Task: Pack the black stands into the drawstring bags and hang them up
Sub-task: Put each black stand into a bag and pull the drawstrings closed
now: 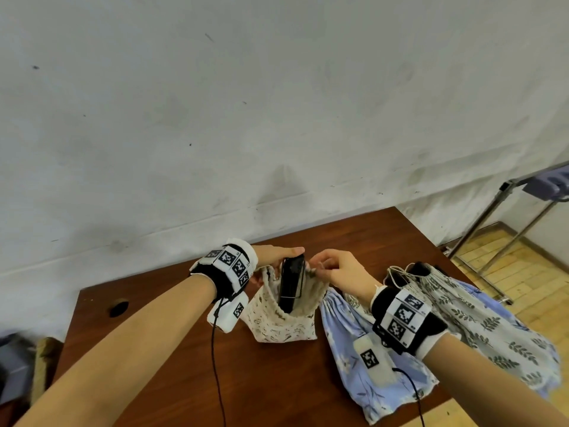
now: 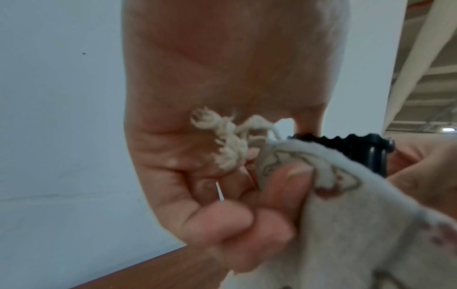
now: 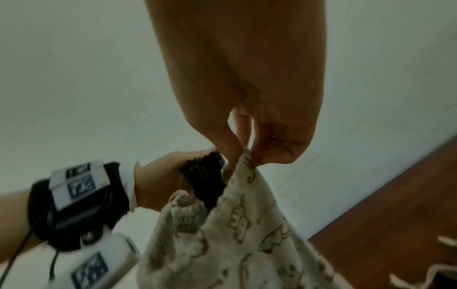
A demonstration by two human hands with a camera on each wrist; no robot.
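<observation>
Looking down at a dark brown wood tabletop (image 1: 277, 380), lower centre of frame, pushed against a scuffed white wall (image 1: 246, 103); round cable hole (image 1: 119, 307) at lower left, metal rack (image 1: 505, 229) over yellowish wood floor at right edge. Left hand (image 1: 277, 255) grips a black stand (image 1: 291, 283) from above, fingers curled round its top; stand is upright, lower half already inside the cream printed drawstring bag (image 1: 283, 322) at centre. Left wrist view also shows left fingers (image 2: 284, 187) pinching bag rim w/ frayed cord knot (image 2: 227, 140) against the palm. Right hand (image 1: 338, 269) pinches the opposite rim, thumb + forefinger closed on fabric, holding mouth open. Blue floral bag (image 1: 354, 365) and leaf-print bag (image 1: 480, 328) lie flat at lower right; another black stand (image 1: 420, 269) pokes out of the leaf-print one's gathered mouth.
</observation>
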